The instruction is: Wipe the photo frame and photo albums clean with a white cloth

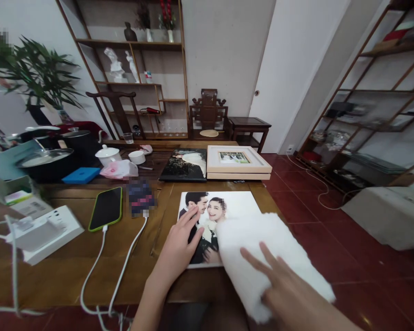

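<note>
A large photo print of two people lies flat near the front right corner of the wooden table. My left hand rests open on its left part, fingers stretched flat. A white fluffy cloth covers the print's right half and hangs past the table edge. My right hand lies on top of this cloth, fingers spread and pressing it down.
Behind the print lie a dark photo album and a stacked light wooden frame. A green-cased phone on a white cable, a white box, pots and cups crowd the left. Shelves stand at the back and right; red tile floor to the right.
</note>
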A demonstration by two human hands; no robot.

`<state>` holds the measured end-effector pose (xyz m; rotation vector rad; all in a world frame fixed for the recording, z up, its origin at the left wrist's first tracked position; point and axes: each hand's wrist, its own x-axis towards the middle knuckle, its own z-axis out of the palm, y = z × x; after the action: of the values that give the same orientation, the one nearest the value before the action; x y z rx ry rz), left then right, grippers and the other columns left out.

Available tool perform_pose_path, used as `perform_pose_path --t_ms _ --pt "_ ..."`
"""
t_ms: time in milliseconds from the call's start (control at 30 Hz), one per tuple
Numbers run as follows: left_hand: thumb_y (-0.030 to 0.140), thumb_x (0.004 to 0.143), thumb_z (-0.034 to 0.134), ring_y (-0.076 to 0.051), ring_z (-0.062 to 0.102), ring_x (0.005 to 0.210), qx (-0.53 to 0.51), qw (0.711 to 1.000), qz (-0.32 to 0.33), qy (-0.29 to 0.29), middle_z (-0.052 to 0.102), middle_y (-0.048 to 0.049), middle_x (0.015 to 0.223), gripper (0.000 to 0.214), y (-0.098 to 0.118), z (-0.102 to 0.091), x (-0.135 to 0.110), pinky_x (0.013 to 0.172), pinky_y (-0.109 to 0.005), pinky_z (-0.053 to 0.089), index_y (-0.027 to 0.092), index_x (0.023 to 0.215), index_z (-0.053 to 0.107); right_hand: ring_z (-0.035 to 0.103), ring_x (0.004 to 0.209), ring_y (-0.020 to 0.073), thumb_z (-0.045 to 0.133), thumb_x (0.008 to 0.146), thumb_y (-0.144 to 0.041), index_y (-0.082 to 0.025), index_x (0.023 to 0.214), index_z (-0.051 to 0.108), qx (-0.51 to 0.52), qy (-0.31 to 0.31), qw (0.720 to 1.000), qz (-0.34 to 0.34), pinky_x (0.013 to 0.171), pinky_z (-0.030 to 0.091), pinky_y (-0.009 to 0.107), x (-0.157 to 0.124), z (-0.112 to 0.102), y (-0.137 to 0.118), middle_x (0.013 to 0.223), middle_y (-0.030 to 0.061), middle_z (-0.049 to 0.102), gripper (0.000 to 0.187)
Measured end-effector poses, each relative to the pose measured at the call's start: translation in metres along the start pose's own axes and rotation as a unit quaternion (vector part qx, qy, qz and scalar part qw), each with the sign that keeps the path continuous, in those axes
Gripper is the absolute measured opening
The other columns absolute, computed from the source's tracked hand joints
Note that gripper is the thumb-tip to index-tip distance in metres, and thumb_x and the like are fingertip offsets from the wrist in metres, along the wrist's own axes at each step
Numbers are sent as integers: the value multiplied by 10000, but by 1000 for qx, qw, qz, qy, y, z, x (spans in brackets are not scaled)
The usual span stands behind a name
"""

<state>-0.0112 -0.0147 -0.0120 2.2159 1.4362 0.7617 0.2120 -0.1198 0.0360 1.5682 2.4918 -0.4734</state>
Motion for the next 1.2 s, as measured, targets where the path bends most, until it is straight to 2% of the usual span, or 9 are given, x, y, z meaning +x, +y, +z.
perform_pose_path --t_ms 167,333,500,600,733,800,933,1067,1200 --pt "355 898 404 -223 329 1338 11 1000 5 -7 406 -76 1430 439 -2 1 0 1086 -441 294 193 1299 478 198 1321 426 468 627 -19 -172 887 711 12 -23 1000 18 1014 324 570 -1 -8 0 1481 11 273 388" --pt "370 899 399 -234 333 1336 11 1000 15 -12 410 -92 1425 448 -4 0 1 1079 -448 302 181 1295 485 352 1258 383 409 697 0 -101 963 660 -5 73 997 40 939 386 495 62 -53 15 1356 154 458 380" --pt "364 900 399 -232 343 1330 8 1000 14 -10 419 -94 1418 439 -2 -1 0 1077 -450 307 180 1287 493 470 1127 332 367 701 39 -112 950 643 -24 109 993 47 866 411 477 117 -73 30 1174 158 585 402" --pt "366 900 400 -231 343 1331 0 1000 13 -8 422 -93 1416 438 -1 -1 0 1077 -453 308 182 1287 493 393 1201 375 390 709 20 -109 985 638 -28 106 993 46 888 389 538 110 -67 23 1352 163 455 394" --pt "370 897 411 -234 344 1330 -5 1000 5 -3 426 -84 1415 436 -1 -1 0 1078 -459 307 197 1289 490 151 1337 414 461 701 -24 -113 1025 657 -24 82 996 19 1012 258 603 58 -28 6 1480 127 263 390" --pt "359 897 412 -231 342 1331 -6 1000 4 0 425 -76 1416 434 -1 0 0 1081 -456 305 202 1294 484 132 1313 490 530 657 -59 -140 872 715 -20 41 999 11 986 243 675 30 1 3 1491 97 236 295" --pt "347 898 409 -224 329 1338 -1 1000 4 -2 412 -72 1425 441 -1 1 0 1089 -449 296 192 1306 470 208 1308 457 479 730 -66 -230 750 736 -9 35 999 -40 963 342 637 -1 33 3 1479 -16 263 305" --pt "343 902 399 -216 318 1344 10 1000 11 -9 401 -80 1432 453 -1 0 0 1094 -443 288 175 1319 453 201 1303 473 524 681 -70 -189 905 724 -21 -2 1000 -16 969 330 643 17 5 -4 1484 44 252 323" --pt "331 901 407 -211 322 1343 10 1000 19 -8 404 -88 1429 448 0 0 -1 1090 -428 296 171 1316 455 211 1322 408 422 706 2 -139 1090 645 -23 56 998 19 999 313 587 69 -40 -3 1477 82 285 465"
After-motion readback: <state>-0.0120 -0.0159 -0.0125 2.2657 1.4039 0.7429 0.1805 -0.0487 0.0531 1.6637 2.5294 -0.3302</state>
